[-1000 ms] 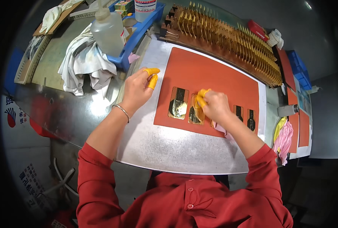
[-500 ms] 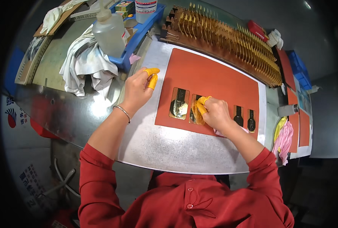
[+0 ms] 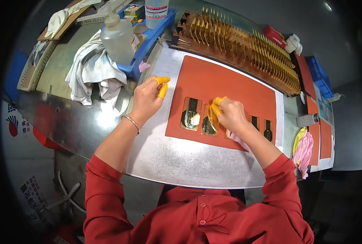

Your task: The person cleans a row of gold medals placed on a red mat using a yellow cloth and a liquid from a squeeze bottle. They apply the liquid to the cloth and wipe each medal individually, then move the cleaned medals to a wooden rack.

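Yellow finger cots cover the thumb and forefinger of both hands. My left hand hovers at the left edge of the orange-red mat, its thumb and forefinger apart with nothing between them. On the mat a row of thin amber rectangular pieces with black patterns lies: the leftmost piece, a second piece, and more to the right, partly under my right hand. Its thumb and forefinger are closed at the second piece's upper right edge. A pink cloth pokes out below the palm, tucked in the curled fingers.
Behind the mat stands a brown rack of upright amber pieces. A blue tray with bottles and a white cloth are at the left. Pink and yellow cloths and a small grey bottle lie at the right.
My right thumb and forefinger have moved slightly up along the second piece, uncovering more of its lower part. More of the pink cloth shows below the palm. My left hand stays nearly still.
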`<state>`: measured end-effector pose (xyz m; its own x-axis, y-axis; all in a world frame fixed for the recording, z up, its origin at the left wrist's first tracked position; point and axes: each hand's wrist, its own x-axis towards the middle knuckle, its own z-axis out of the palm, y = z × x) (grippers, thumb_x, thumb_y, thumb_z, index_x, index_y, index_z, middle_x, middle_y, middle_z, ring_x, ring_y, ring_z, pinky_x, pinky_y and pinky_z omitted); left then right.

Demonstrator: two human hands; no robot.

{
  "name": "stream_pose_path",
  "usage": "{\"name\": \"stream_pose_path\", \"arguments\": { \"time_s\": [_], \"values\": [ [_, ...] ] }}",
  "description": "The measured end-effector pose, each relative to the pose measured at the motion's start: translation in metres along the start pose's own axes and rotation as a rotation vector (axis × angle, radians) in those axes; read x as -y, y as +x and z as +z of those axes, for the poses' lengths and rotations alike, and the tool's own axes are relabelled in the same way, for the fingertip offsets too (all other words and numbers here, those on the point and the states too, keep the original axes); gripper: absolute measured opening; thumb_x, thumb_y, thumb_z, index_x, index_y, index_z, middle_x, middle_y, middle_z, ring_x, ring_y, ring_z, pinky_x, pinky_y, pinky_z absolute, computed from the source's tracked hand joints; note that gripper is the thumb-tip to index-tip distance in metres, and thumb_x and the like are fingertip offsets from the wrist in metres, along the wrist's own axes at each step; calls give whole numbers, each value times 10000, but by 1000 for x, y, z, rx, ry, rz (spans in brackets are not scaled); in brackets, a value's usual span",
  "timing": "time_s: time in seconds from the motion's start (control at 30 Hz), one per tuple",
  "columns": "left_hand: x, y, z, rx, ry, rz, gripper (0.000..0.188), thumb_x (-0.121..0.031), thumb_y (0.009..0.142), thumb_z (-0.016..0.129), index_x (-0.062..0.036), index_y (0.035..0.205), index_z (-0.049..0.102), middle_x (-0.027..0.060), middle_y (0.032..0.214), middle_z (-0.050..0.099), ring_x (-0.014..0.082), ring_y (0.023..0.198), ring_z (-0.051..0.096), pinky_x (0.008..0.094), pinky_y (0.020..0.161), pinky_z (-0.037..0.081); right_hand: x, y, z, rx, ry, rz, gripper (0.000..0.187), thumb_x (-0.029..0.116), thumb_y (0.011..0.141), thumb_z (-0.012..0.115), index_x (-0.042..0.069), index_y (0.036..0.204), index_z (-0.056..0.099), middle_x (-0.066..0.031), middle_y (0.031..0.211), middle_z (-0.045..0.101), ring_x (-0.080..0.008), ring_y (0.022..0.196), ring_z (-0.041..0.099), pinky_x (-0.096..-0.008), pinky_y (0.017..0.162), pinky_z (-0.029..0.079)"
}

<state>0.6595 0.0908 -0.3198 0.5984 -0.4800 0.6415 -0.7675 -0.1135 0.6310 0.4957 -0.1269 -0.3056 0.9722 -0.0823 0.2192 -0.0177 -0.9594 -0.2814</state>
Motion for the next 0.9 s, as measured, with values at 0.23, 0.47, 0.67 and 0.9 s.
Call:
{"name": "stream_pose_path", "arguments": {
  "time_s": [0.23, 0.47, 0.67, 0.9],
  "values": [
    [-4, 3, 0, 52, 11, -28, 185, 62, 777, 581, -3, 939, 639, 71, 716, 516, 140, 526, 397, 246, 484, 326, -5, 3, -2, 1, -38, 38, 74, 124, 773, 617, 54, 797, 623, -150, 700, 598, -318, 603, 596, -412, 555, 484],
    [-5, 1, 0, 79, 20, -63, 171, 57, 780, 584, 2, 933, 638, 76, 720, 523, 145, 530, 414, 250, 487, 333, -10, 5, -5, 1, -11, 94, 88, 126, 784, 604, 54, 828, 628, -151, 685, 601, -309, 610, 605, -395, 552, 487],
    [-5, 1, -1, 102, 41, -73, 164, 53, 789, 580, 0, 933, 637, 87, 721, 527, 154, 542, 435, 259, 500, 351, -1, -2, -1, 19, 19, -16, 73, 98, 740, 618, 31, 770, 624, -154, 714, 613, -320, 625, 603, -409, 567, 487],
    [3, -1, 2, 11, 46, -2, 129, -23, 775, 615, -33, 899, 650, 95, 733, 553, 222, 537, 508, 304, 497, 403, -3, 5, 1, 74, 62, -104, 89, 117, 780, 620, 42, 828, 632, -148, 710, 612, -315, 629, 609, -388, 555, 490]
  ]
}}
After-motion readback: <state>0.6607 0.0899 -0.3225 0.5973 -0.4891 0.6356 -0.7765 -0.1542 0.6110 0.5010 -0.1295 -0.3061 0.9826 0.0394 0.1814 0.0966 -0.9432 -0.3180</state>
